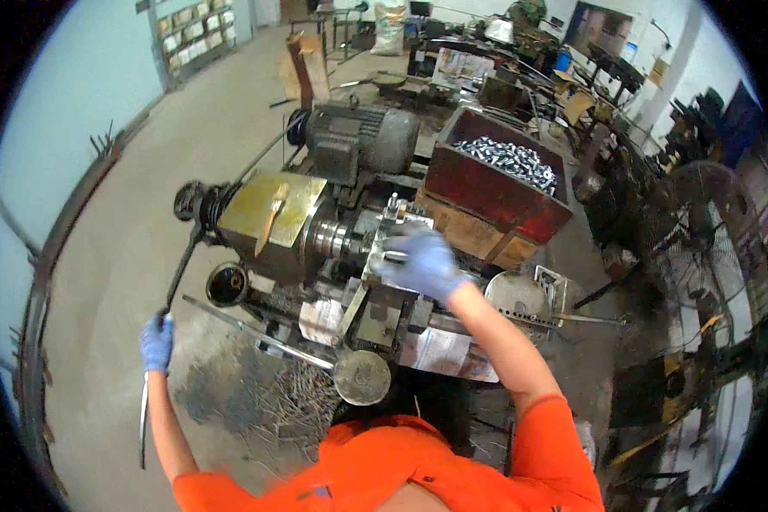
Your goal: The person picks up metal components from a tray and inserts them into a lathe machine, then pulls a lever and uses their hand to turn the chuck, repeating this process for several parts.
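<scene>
Long lever clasped on the left, right hand down at the lathe slide!
The long dark lever is seen slanting from the pulley end of the headstock to the near left, its lower end wrapped by the blue-gloved left hand, grip clamped on it; a pale rod is seen below, possibly part of it. Stiff, fairly heavy metal may be expected, perhaps oil-slick, hardly fragile; best held near its free end, where leverage is greatest. Over to the centre, the gloved right hand is poised right of the spindle, over the slide; its grip is blurred, and whether a small metal piece there is pinched cannot be told. Far right, bright metal parts are heaped in a red bin.
</scene>
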`<state>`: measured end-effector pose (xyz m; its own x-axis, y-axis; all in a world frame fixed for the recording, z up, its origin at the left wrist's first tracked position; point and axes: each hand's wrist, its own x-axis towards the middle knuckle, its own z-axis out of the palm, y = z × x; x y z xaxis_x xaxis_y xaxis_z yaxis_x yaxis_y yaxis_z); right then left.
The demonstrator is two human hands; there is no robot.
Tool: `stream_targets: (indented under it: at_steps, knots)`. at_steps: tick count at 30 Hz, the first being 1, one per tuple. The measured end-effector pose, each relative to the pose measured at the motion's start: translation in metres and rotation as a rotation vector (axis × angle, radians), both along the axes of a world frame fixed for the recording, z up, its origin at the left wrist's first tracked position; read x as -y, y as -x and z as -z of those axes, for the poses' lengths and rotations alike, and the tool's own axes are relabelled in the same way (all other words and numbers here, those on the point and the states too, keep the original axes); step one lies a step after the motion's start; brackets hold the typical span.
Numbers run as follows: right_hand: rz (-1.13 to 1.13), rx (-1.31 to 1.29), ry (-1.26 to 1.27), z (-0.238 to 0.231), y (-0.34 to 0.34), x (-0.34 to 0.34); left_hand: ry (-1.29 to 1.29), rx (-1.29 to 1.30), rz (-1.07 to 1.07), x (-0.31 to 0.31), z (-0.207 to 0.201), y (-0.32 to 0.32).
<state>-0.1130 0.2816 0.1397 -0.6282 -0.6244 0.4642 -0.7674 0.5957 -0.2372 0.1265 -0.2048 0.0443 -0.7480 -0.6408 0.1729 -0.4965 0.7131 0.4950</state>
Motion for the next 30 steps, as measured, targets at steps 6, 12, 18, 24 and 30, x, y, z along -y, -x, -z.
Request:
stream_targets:
  at_steps: [6, 12, 18, 24, 30]
  knots:
    - [0.075, 0.325, -0.607, 0.014, 0.030, 0.096, -0.207, 0.248, -0.346, 0.070, 0.021, -0.076]
    - [0.088, 0.326, -0.467, 0.033, 0.040, 0.090, 0.208, 0.230, -0.410, -0.066, 0.042, -0.057]
    - [0.079, 0.326, -0.415, 0.024, 0.025, 0.095, 0.136, 0.283, -0.353, -0.083, 0.021, -0.060]
    - [0.142, 0.216, -0.386, 0.005, 0.017, 0.072, 0.514, 0.211, -0.050, -0.084, 0.004, -0.023]
    - [0.148, -0.136, -0.074, -0.053, 0.045, -0.019, 0.289, -0.215, 0.065, -0.151, -0.080, 0.053]
